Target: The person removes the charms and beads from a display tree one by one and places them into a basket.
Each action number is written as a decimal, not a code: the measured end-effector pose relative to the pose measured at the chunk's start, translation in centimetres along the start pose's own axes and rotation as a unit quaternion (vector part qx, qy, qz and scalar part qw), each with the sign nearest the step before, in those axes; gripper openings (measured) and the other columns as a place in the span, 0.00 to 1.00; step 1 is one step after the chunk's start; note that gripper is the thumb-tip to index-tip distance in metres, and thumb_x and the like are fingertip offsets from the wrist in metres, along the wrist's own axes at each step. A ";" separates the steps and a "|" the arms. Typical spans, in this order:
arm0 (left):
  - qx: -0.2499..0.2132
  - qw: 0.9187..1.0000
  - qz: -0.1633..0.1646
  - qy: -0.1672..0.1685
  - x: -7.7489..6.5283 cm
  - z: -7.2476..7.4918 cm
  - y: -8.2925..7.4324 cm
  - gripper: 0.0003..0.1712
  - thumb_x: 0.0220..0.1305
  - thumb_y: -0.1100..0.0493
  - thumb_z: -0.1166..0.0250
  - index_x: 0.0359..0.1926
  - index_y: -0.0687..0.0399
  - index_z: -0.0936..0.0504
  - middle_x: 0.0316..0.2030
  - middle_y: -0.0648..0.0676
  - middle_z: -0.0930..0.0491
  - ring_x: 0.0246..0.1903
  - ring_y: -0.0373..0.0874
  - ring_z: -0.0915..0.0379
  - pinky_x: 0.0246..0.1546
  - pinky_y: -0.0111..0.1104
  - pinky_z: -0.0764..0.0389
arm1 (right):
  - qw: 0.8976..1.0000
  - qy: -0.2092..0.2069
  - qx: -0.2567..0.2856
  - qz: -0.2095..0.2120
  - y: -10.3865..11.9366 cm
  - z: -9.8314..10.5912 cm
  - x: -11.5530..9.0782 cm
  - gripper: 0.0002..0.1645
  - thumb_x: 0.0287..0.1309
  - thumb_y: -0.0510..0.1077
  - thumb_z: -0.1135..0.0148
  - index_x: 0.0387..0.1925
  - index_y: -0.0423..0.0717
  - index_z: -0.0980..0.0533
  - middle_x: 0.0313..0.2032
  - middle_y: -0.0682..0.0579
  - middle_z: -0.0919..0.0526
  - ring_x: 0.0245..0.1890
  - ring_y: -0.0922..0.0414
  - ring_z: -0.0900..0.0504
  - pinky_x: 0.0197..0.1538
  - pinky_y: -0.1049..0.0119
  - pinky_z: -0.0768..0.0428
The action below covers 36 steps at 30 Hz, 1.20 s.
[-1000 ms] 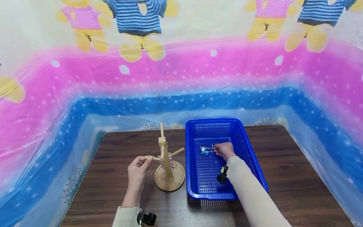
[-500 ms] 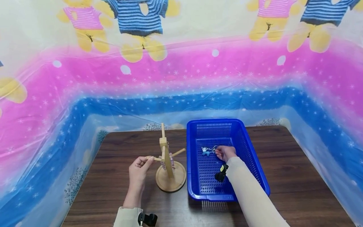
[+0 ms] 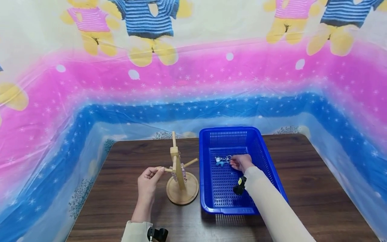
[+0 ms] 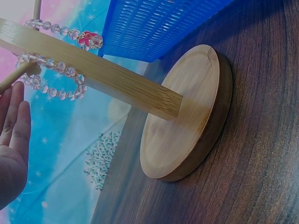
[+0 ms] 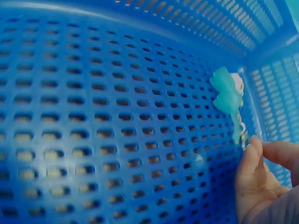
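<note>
Keychain inside basket, ring end grasped; bracelets hung on stand.
The keychain (image 3: 220,162), with its blue figure, is low in the blue basket (image 3: 225,211); whether it touches the floor cannot be told. The right hand (image 3: 242,162) pinches its ring end between thumb and fingers. Left of the basket, the wooden stand (image 3: 179,178) is upright on its round base. The left hand (image 3: 146,183) pinches one peg (image 4: 15,76). A clear beaded bracelet (image 4: 69,72) loops around this peg; a second bracelet (image 4: 64,31), with a pink charm, hangs beyond the post. Progress, as judged: bracelets placed, keychain gripped but not yet out of the basket. Both items stand on the dark wood table (image 3: 105,201).
</note>
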<state>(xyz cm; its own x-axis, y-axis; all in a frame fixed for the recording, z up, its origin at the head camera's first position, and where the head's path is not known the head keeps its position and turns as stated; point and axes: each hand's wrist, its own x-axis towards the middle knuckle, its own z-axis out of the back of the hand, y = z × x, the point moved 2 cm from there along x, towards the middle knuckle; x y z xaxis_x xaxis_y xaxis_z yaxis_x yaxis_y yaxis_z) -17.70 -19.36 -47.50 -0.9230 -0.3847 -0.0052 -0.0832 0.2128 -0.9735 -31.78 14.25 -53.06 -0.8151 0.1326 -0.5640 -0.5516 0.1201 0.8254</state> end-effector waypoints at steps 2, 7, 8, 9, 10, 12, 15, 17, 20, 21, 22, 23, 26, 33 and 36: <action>-0.001 1.000 0.002 0.002 0.0 0.0 0.0 0.18 0.65 0.73 0.35 0.24 0.47 0.20 0.25 0.37 0.14 0.26 0.29 0.15 0.37 0.20 0.14 | 0.999 0.007 -0.035 0.007 0.3 0.0 0.0 0.10 0.65 0.32 0.42 0.46 0.31 0.22 0.17 0.55 0.19 0.15 0.66 0.20 0.24 0.75 0.15; -0.005 1.000 -0.004 -0.003 -0.1 0.0 0.0 0.18 0.65 0.74 0.35 0.24 0.48 0.20 0.25 0.37 0.13 0.26 0.29 0.16 0.37 0.19 0.15 | 0.991 0.065 -0.115 0.024 1.7 -0.8 -1.1 0.22 0.67 0.37 0.40 0.60 0.30 0.25 0.38 0.46 0.11 0.29 0.63 0.17 0.33 0.73 0.12; -0.006 1.000 -0.006 -0.005 -0.1 0.1 0.0 0.18 0.65 0.74 0.35 0.24 0.48 0.20 0.25 0.37 0.13 0.26 0.29 0.16 0.36 0.19 0.15 | 0.989 0.077 -0.127 0.028 2.1 -1.1 -1.5 0.24 0.67 0.37 0.39 0.61 0.30 0.25 0.44 0.43 0.12 0.33 0.61 0.16 0.36 0.72 0.11; -0.006 1.000 -0.008 -0.006 0.0 0.1 0.1 0.18 0.65 0.74 0.35 0.24 0.48 0.19 0.25 0.37 0.13 0.26 0.29 0.16 0.36 0.19 0.15 | 0.986 0.087 -0.136 0.032 2.4 -1.3 -2.0 0.25 0.67 0.38 0.39 0.62 0.31 0.26 0.50 0.41 0.13 0.37 0.59 0.15 0.39 0.70 0.10; -0.006 1.000 -0.011 -0.005 0.0 0.1 0.1 0.18 0.65 0.74 0.35 0.24 0.48 0.19 0.25 0.37 0.13 0.26 0.29 0.16 0.36 0.19 0.15 | 0.985 0.095 -0.143 0.036 2.8 -1.5 -2.5 0.25 0.67 0.38 0.39 0.63 0.31 0.26 0.54 0.39 0.15 0.41 0.57 0.15 0.44 0.68 0.10; -0.006 1.000 -0.015 -0.003 0.0 0.1 0.1 0.19 0.65 0.74 0.35 0.24 0.47 0.19 0.26 0.37 0.13 0.26 0.29 0.15 0.36 0.19 0.15 | 0.980 0.112 -0.156 0.049 3.4 -1.9 -3.6 0.24 0.69 0.39 0.40 0.63 0.32 0.26 0.60 0.37 0.18 0.50 0.51 0.15 0.53 0.61 0.10; -0.007 1.000 -0.015 -0.002 0.1 0.1 0.2 0.19 0.65 0.74 0.35 0.23 0.46 0.19 0.26 0.37 0.13 0.26 0.28 0.16 0.36 0.19 0.15 | 0.972 0.143 -0.171 0.078 4.0 -2.2 -5.2 0.24 0.71 0.40 0.42 0.64 0.33 0.26 0.63 0.36 0.21 0.59 0.45 0.18 0.65 0.52 0.15; -0.003 1.000 -0.014 -0.003 0.1 0.1 0.2 0.20 0.65 0.74 0.35 0.23 0.45 0.20 0.26 0.37 0.13 0.26 0.28 0.16 0.35 0.19 0.15 | 0.963 0.169 -0.182 0.106 4.2 -2.4 -6.2 0.23 0.73 0.41 0.44 0.64 0.32 0.27 0.62 0.35 0.21 0.57 0.46 0.17 0.67 0.50 0.17; -0.003 1.000 -0.008 -0.006 0.2 0.1 0.2 0.20 0.65 0.74 0.35 0.23 0.45 0.20 0.25 0.37 0.13 0.26 0.28 0.16 0.34 0.18 0.16 | 0.950 0.196 -0.191 0.150 4.4 -2.7 -7.4 0.22 0.74 0.42 0.44 0.62 0.33 0.26 0.55 0.39 0.17 0.51 0.51 0.14 0.64 0.50 0.15; 0.000 1.000 -0.007 -0.007 0.2 0.0 0.2 0.21 0.65 0.74 0.36 0.23 0.45 0.21 0.25 0.36 0.14 0.26 0.28 0.17 0.34 0.18 0.17 | 0.945 0.202 -0.195 0.165 4.4 -2.8 -7.7 0.21 0.74 0.42 0.44 0.61 0.33 0.25 0.53 0.41 0.16 0.49 0.53 0.14 0.62 0.52 0.14; -0.002 1.000 -0.007 -0.006 0.2 0.0 0.2 0.20 0.65 0.74 0.36 0.23 0.45 0.21 0.25 0.36 0.14 0.26 0.28 0.17 0.34 0.18 0.16 | 0.941 0.206 -0.199 0.179 4.3 -2.9 -8.1 0.20 0.74 0.43 0.43 0.60 0.34 0.25 0.51 0.43 0.15 0.47 0.55 0.14 0.60 0.54 0.12; -0.004 1.000 -0.006 -0.004 0.2 0.0 0.1 0.20 0.65 0.74 0.36 0.23 0.46 0.21 0.25 0.37 0.14 0.26 0.28 0.17 0.34 0.18 0.16 | 0.938 0.208 -0.201 0.192 4.3 -3.0 -8.5 0.20 0.73 0.43 0.42 0.59 0.34 0.24 0.51 0.43 0.15 0.47 0.55 0.14 0.58 0.56 0.12; -0.011 1.000 -0.004 0.000 0.1 -0.1 0.1 0.19 0.65 0.75 0.36 0.23 0.48 0.21 0.25 0.38 0.14 0.26 0.28 0.17 0.34 0.19 0.15 | 0.928 0.216 -0.203 0.227 4.0 -3.4 -9.4 0.20 0.73 0.44 0.41 0.58 0.35 0.22 0.53 0.39 0.15 0.47 0.54 0.13 0.54 0.59 0.10; -0.007 1.000 -0.002 0.002 0.1 0.0 0.2 0.19 0.65 0.75 0.36 0.23 0.48 0.21 0.24 0.38 0.14 0.25 0.29 0.16 0.35 0.21 0.13 | 0.906 0.238 -0.203 0.285 3.6 -5.0 -11.2 0.20 0.70 0.44 0.37 0.57 0.34 0.21 0.51 0.35 0.14 0.45 0.53 0.12 0.53 0.57 0.09; -0.003 1.000 -0.002 0.003 0.1 0.0 0.3 0.20 0.65 0.75 0.36 0.23 0.48 0.21 0.24 0.38 0.14 0.26 0.29 0.16 0.35 0.21 0.13 | 0.902 0.245 -0.207 0.290 3.5 -5.6 -11.8 0.20 0.70 0.44 0.37 0.57 0.34 0.20 0.50 0.32 0.15 0.44 0.53 0.12 0.53 0.55 0.10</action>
<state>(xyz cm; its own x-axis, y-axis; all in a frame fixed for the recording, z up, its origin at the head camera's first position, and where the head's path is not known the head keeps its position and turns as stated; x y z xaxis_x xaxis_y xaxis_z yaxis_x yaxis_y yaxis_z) -17.84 -19.33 -47.77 -0.9247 -0.3808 0.0003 -0.0898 0.2173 -0.9720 -25.07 7.59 -43.35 -0.9123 -0.4076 -0.0396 0.0564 -0.2210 0.9736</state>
